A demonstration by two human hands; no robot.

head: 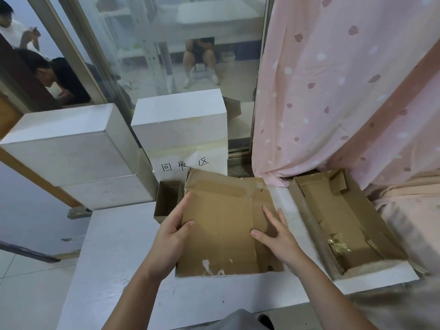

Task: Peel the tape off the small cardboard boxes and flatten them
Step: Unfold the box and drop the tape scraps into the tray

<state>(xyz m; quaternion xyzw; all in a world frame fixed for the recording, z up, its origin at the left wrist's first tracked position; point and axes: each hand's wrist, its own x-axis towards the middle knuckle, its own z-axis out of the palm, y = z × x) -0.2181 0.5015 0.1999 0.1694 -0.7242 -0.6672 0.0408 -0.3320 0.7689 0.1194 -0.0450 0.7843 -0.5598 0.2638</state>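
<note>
A flattened brown cardboard box (221,225) lies on the white table (114,258) in front of me, with torn white patches near its front edge. My left hand (172,231) holds its left edge, thumb on top and fingers along the side. My right hand (277,234) presses flat on the right part of the cardboard with straight, spread fingers. A small open brown box (166,201) stands behind the left corner of the flattened one, partly hidden by it.
An open shallow cardboard tray (309,225) with crumpled tape (338,244) sits to the right. White boxes (71,148) and a taller labelled white box (181,129) stand behind. A pink curtain (333,91) hangs at right. People sit beyond the glass.
</note>
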